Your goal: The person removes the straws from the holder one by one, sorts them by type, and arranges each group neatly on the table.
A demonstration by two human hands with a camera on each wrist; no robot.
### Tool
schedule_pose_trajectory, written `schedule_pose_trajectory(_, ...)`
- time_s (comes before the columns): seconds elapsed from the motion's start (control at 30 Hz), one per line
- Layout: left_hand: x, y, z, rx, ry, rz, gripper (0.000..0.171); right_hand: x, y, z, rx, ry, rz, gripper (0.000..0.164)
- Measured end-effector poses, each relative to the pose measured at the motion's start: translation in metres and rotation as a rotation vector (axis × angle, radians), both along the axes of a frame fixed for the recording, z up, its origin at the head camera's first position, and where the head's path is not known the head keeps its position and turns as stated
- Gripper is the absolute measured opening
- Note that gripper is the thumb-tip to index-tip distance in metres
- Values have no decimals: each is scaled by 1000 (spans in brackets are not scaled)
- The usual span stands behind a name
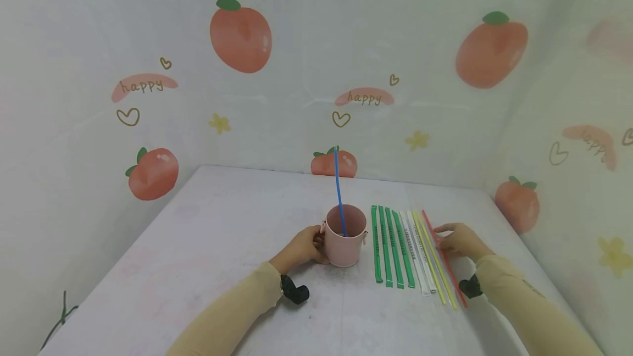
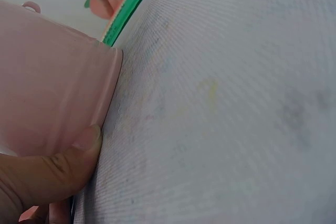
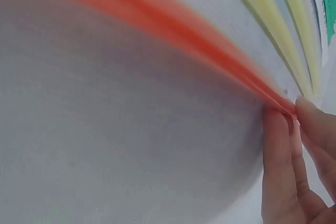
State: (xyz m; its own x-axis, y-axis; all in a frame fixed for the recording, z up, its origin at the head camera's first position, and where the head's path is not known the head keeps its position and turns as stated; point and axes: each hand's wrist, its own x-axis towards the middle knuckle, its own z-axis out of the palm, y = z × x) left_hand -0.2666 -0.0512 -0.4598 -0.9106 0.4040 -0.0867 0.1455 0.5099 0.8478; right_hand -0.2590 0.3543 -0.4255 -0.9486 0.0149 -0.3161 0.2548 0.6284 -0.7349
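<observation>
A small pink bucket point(image 1: 343, 251) stands upright on the table, and one blue straw point(image 1: 338, 180) leans up out of it. My left hand point(image 1: 307, 245) holds the bucket from its left side. In the left wrist view the thumb point(image 2: 65, 169) presses low on the bucket wall, near the base. To the right, my right hand point(image 1: 464, 240) pinches a red straw point(image 1: 451, 271) between thumb and fingers. The right wrist view shows the fingertips on both sides of the red straw point(image 3: 194, 38), which lies close over the tabletop.
Several green wrapped straws point(image 1: 389, 246) lie side by side right of the bucket. Beyond them come white wrapped straws point(image 1: 420, 260) and two yellow straws point(image 1: 437, 262), beside the red one. A white curtain point(image 1: 296, 70) with printed fruit rises behind the white table point(image 1: 207, 224).
</observation>
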Motion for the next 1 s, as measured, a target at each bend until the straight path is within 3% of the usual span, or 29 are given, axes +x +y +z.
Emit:
schedule_pose_trajectory(0.5,1,0,1,-3,14,1,55,-2,6,-4,25,-84,-63,60)
schedule_pose_trajectory(1.0,1,1,0,11,8,18,56,-3,15,-12,20,-130,-98,72)
